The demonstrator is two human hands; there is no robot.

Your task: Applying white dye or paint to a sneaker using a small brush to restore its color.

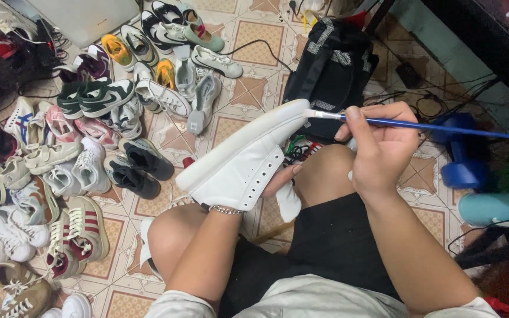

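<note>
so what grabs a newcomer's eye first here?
The white sneaker at centre, propped up by the left hand inside it, while the right hand puts a blue-handled brush to its sole edge. To the left, a crowd of shoes covers the tiled floor.

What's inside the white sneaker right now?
The left hand is pushed inside the white sneaker; only its fingertips and braceleted wrist show. The palm and the shoe's lining are covered by the upper.

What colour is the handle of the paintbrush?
Blue. The paintbrush handle shows clearly in the head view, held in the right hand.
</note>
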